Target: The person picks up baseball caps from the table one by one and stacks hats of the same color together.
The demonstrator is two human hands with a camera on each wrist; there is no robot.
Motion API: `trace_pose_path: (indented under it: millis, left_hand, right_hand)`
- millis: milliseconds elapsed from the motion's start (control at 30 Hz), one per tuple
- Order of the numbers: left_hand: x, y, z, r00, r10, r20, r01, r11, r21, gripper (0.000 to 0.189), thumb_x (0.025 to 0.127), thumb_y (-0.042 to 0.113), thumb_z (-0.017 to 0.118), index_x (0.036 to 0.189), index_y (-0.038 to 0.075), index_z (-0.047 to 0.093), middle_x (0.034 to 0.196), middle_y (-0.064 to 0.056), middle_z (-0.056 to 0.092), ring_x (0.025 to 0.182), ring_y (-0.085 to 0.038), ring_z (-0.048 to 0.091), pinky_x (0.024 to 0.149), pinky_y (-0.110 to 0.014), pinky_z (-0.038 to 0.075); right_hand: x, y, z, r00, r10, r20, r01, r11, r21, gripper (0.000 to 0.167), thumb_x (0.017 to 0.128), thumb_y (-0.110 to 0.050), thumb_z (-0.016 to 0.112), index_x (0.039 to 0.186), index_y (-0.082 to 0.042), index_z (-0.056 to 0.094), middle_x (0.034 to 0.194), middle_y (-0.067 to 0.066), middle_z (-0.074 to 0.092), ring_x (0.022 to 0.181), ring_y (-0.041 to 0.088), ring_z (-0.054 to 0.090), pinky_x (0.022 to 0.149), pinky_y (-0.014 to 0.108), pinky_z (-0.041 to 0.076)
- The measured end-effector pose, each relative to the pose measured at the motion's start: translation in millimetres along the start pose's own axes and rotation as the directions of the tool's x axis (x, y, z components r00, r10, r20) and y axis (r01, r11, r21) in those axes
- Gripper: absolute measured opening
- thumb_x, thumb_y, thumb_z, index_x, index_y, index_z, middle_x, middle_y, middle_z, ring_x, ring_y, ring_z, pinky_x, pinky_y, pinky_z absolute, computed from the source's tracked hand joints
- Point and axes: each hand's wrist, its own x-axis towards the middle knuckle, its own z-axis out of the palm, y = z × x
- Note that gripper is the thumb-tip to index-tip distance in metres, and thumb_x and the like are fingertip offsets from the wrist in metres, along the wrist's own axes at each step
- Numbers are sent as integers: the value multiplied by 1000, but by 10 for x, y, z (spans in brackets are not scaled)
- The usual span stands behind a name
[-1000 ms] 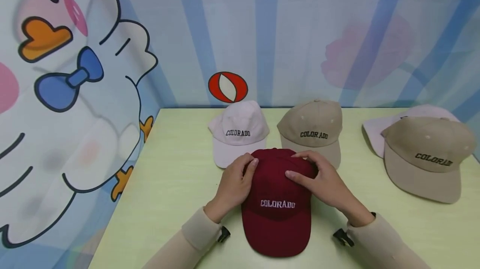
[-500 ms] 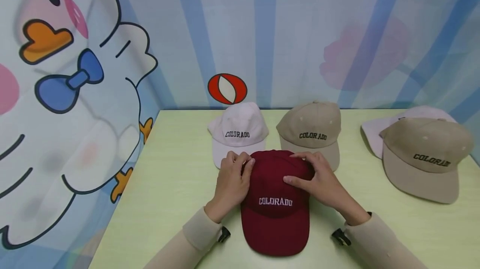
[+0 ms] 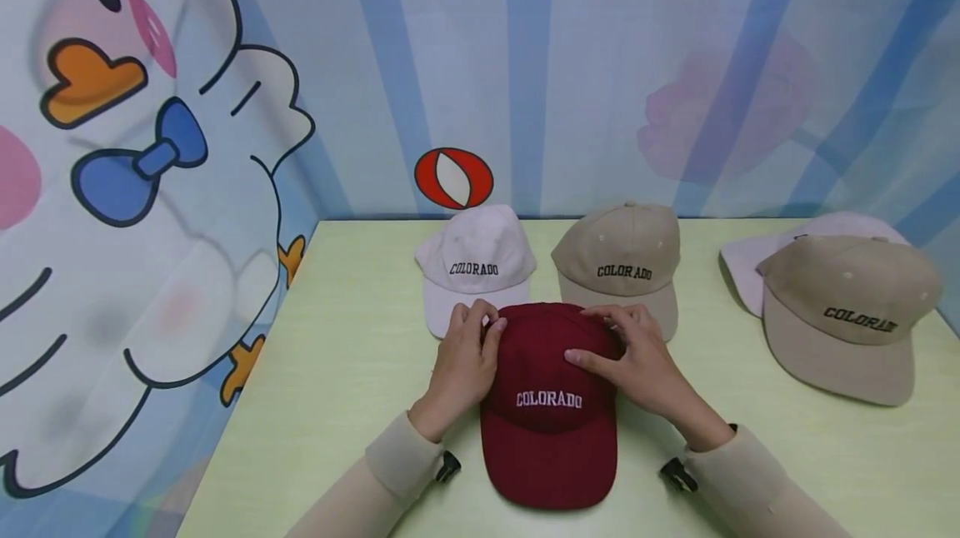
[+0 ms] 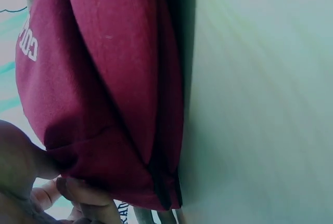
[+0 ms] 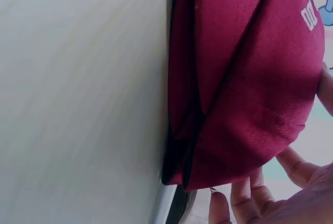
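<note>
A maroon baseball cap (image 3: pixel 547 463) with white COLORADO lettering rests on the table, its brim toward me. My left hand (image 3: pixel 463 359) grips the left rear of its crown, thumb against the cloth and fingers bent behind it. On the opposite side my right hand (image 3: pixel 641 367) holds the crown, thumb on top and fingers around the back. In the left wrist view, the cap (image 4: pixel 114 52) shows one maroon layer under another along its lower edge. The right wrist view shows the layers of the cap (image 5: pixel 250 89) too. I cannot tell whether a second cap lies beneath.
Behind stand a white cap (image 3: pixel 483 251) and a beige cap (image 3: pixel 622 242), both partly hidden by the hands and maroon cap. At right another beige cap (image 3: pixel 843 355) overlaps a white cap (image 3: pixel 742 271). A printed cloth backdrop (image 3: pixel 600 63) borders the pale table (image 3: pixel 322 338).
The maroon cap's front has shifted slightly away from me. My left fingers have bent and shifted a little at the crown's rear, while my right hand keeps nearly the same hold.
</note>
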Motion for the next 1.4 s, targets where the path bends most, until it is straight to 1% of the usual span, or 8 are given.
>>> trace_pose_path:
  millis: [333, 433, 533, 667, 867, 1067, 1233, 1400]
  left_hand:
    - [16, 61, 33, 999, 38, -16, -39, 999, -15, 11, 106, 18, 59, 108, 10, 52, 90, -5, 46, 77, -15, 45, 64, -28, 38]
    - [23, 199, 5, 999, 35, -20, -36, 998, -47, 10, 105, 17, 59, 109, 11, 52, 93, -6, 48, 80, -15, 46, 67, -27, 39]
    - [24, 419, -39, 998, 60, -19, -62, 990, -125, 9, 105, 15, 58, 110, 10, 53, 96, -6, 50, 81, -15, 49, 70, -27, 43]
    - [19, 732, -44, 994, 93, 55, -76, 963, -257, 11, 105, 16, 54, 114, 11, 54, 105, -5, 53, 80, -12, 52, 74, -25, 47]
    - [4, 1069, 94, 972, 91, 216, 6, 913, -408, 18, 107, 21, 51, 123, 14, 53, 117, -2, 53, 83, -7, 55, 76, -22, 49]
    - [-64, 1288, 280, 939, 56, 340, 142, 836, -531, 23, 108, 21, 49, 130, 13, 49, 128, -3, 48, 91, -4, 60, 78, -20, 51]
    - [-144, 1452, 433, 916, 37, 400, 219, 789, -574, 27, 108, 26, 49, 133, 15, 47, 130, 2, 46, 105, -3, 60, 87, -20, 49]
    - [-255, 1647, 560, 881, -16, 473, 332, 734, -592, 29, 108, 31, 49, 135, 20, 45, 133, 7, 45, 113, -2, 55, 92, -21, 48]
  right_hand:
    - [-71, -46, -104, 1000, 25, 8, -25, 1000, 15, 61, 87, -40, 84, 136, -13, 61, 123, 12, 54, 116, 26, 48, 95, 46, 46]
    - [-102, -75, -185, 1000, 24, 9, -24, 999, 36, 60, 88, -38, 83, 136, -12, 60, 130, 14, 53, 120, 28, 50, 98, 50, 48]
    - [-149, -97, -286, 999, 32, 5, -33, 999, 42, 62, 89, -38, 82, 139, -11, 58, 137, 17, 52, 123, 33, 50, 101, 56, 47]
    - [-216, -105, -417, 998, 64, -10, -63, 997, 51, 64, 92, -38, 79, 144, -10, 53, 141, 18, 49, 126, 36, 49, 103, 59, 45]
    - [-297, -86, -544, 995, 99, -35, -98, 995, 30, 62, 95, -39, 75, 146, -11, 52, 137, 18, 48, 124, 34, 48, 93, 50, 40]
    - [-392, -21, -646, 992, 115, -46, -114, 993, 27, 53, 101, -34, 69, 144, -9, 53, 135, 17, 52, 120, 31, 53, 91, 41, 42]
    - [-509, 58, -784, 985, 158, -74, -157, 987, 22, 47, 105, -37, 60, 145, -13, 54, 134, 12, 58, 116, 12, 53, 90, 25, 44]
    - [-633, 180, -946, 977, 184, -109, -182, 983, 24, 44, 108, -38, 55, 144, -13, 55, 131, 8, 60, 106, -8, 51, 85, 13, 43]
